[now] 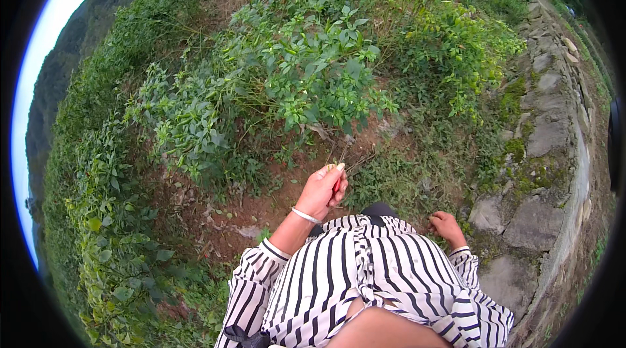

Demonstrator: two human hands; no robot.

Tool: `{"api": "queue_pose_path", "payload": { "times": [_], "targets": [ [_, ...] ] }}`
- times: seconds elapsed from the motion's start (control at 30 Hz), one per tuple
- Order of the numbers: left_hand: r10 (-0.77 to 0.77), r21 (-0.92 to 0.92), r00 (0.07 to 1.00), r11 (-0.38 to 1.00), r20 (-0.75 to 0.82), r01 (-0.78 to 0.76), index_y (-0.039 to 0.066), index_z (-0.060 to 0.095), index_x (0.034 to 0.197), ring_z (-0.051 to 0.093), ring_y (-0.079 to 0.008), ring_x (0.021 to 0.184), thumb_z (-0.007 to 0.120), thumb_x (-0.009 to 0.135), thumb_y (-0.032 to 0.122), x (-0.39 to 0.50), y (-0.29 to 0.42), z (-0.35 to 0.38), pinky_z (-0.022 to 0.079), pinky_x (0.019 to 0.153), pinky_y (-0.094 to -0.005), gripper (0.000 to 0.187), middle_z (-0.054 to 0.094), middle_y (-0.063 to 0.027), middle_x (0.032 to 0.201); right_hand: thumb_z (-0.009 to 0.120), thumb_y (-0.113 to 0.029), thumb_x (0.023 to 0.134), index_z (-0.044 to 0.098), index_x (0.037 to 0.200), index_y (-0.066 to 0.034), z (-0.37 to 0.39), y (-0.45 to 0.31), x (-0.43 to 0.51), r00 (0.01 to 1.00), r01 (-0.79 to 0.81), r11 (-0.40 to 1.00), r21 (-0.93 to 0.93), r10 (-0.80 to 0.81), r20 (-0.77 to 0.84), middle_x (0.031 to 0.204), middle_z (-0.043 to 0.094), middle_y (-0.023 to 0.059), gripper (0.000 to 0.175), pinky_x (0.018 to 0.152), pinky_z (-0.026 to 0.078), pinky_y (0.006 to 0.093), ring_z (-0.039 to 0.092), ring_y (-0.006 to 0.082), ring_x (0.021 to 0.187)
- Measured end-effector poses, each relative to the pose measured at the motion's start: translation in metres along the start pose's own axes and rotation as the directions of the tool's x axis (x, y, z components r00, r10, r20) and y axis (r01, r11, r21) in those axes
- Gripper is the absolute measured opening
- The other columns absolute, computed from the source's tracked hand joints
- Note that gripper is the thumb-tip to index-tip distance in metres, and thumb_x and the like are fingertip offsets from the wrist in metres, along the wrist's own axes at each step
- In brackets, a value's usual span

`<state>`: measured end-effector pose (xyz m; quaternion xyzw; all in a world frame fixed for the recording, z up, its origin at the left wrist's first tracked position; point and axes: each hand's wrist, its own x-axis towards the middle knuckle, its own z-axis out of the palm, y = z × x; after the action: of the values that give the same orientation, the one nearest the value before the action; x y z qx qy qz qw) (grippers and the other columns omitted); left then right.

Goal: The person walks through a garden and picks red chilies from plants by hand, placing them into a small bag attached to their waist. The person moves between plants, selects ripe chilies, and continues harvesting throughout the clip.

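My left hand (pixel 320 190), with a light bracelet at the wrist, is raised in front of my body and closed around red chili peppers (pixel 336 185); how many is hidden by the fingers. Thin stems stick out near the thumb. My right hand (pixel 444 226) hangs low at my right side beside the striped shirt, its fingers curled; whether it holds anything cannot be told. Beyond the left hand stands a leafy chili plant (pixel 318 69) with small white flowers. Green chili peppers (pixel 183 135) hang in a cluster on the plant to the left.
A stone wall (pixel 547 132) with moss runs along the right side. Dense green plants (pixel 98 201) grow on the left. Bare reddish soil (pixel 220 230) shows between the plants and my body. Dry twigs (pixel 359 159) lie just beyond my left hand, and low weeds (pixel 406 181) grow before the wall.
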<state>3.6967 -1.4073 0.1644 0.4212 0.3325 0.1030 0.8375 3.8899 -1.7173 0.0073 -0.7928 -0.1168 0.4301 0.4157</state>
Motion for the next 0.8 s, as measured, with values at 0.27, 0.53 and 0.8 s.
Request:
{"api": "queue_pose_path", "payload": {
  "times": [0.27,0.53,0.8],
  "targets": [
    [0.049,0.019,0.991,0.999,-0.121,-0.047,0.01,0.047,0.074,0.04,-0.0056,0.04,0.05,0.09,0.026,0.05,0.038,0.015,0.026,0.033,-0.0181,0.023,0.048,0.0007,0.057,0.052,-0.013,0.082,0.059,0.083,0.0021,-0.049,-0.069,0.138,0.978,0.206,0.974,-0.095,-0.208,-0.017,0.065,0.06,0.0063,0.017,0.05,0.043,0.0268,0.055,0.0111,0.053],
    [0.195,0.024,0.937,0.98,-0.29,-0.196,0.009,0.047,0.075,0.042,-0.0062,0.042,0.048,0.091,0.024,0.068,0.066,-0.012,0.026,0.033,-0.0181,0.021,0.05,-0.0005,0.058,0.049,-0.014,0.085,0.059,0.096,0.0026,0.001,-0.32,0.182,0.705,0.686,0.725,-0.061,-0.643,0.3,0.073,0.061,0.0052,0.022,0.057,0.044,0.0231,0.055,0.0088,0.063],
    [0.32,0.021,0.897,0.944,-0.306,-0.33,0.01,0.046,0.076,0.041,-0.0064,0.043,0.048,0.091,0.025,0.085,0.113,-0.072,0.027,0.036,-0.0179,0.021,0.049,0.0001,0.058,0.05,-0.015,0.087,0.059,0.097,0.0011,0.125,-0.553,0.142,0.081,0.917,0.297,0.264,-0.79,0.608,0.079,0.062,0.0037,0.021,0.064,0.045,0.0233,0.056,0.0087,0.071]
  ]
}}
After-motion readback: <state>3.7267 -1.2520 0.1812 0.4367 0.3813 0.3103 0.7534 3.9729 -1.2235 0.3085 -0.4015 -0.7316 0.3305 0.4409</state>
